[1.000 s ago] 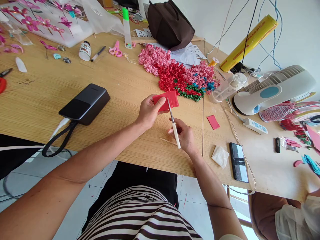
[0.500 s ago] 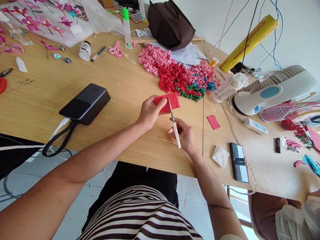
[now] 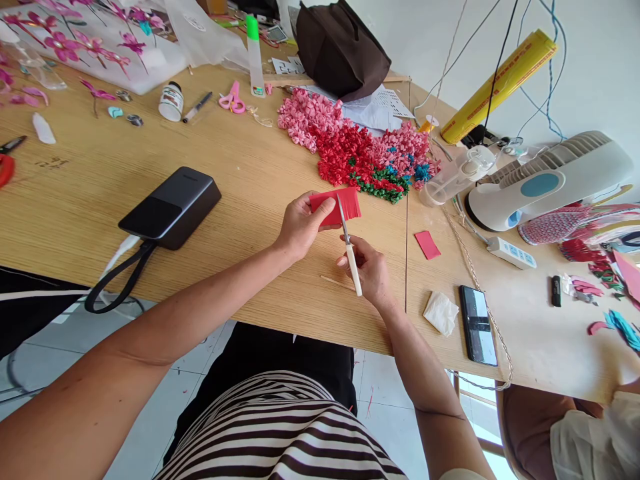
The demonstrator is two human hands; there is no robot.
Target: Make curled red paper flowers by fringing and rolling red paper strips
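**While our left hand [image 3: 299, 228] pinches a red sheet [image 3: 353, 203], our right hand [image 3: 373, 270] sets the scissors [image 3: 351, 260] to it**

As we lean over the wooden table [image 3: 250, 167], the red sheet is up in front of us, just short of a heap of small flowers [image 3: 345, 150] in pink, red, green and blue. Our left thumb presses on top of its left end, with fingers tucked beneath, so the grip is a firm pinch. The right part of the sheet is slit into narrow strips — fine ones, close together.

Our right fingers are curled about the scissors, whose pale handle angles down toward our wrist. The blades lie across the sheet beside the strips; whether they are parted, we cannot tell.

Below our hands, a thin stick [image 3: 336, 283] lies on the tabletop. To our right we have a smaller red piece [image 3: 427, 245], lying flat, then a crumpled white tissue [image 3: 441, 313] just beside a dark phone [image 3: 479, 325]. To our left, well apart from the scissors, sits a black device [image 3: 173, 207] — a white cable [image 3: 117, 255] and a strap [image 3: 127, 290] at its near end.
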